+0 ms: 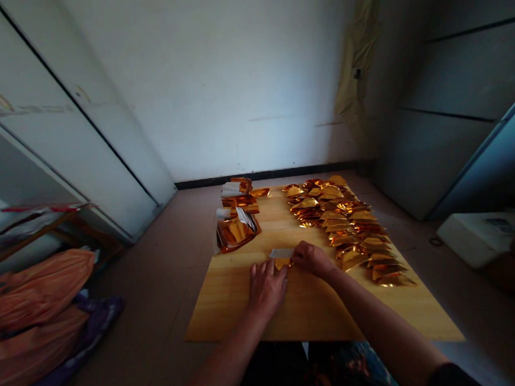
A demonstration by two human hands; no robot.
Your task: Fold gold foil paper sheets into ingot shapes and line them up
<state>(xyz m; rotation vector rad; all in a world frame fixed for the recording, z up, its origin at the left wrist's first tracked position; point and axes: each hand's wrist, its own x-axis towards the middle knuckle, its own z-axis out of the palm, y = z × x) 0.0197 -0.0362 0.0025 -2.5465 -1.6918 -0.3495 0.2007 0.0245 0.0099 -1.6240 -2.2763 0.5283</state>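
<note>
A small sheet of gold foil paper (282, 254) lies partly folded on the wooden board, its pale back showing along the far side and a gold part nearer to me. My left hand (267, 288) rests on the board with its fingers apart, the tips touching the near left part of the sheet. At the sheet's right end, my right hand (312, 259) has its fingers closed in a pinch on the edge. The fingertips hide part of the folds.
Stacks of gold foil sheets (238, 230) sit at the board's left far side. Rows of folded gold foil pieces (353, 224) cover its right side. The wooden board (231, 314) ends just before my lap. Orange cloth (33, 294) lies left; a white box (475, 235) stands right.
</note>
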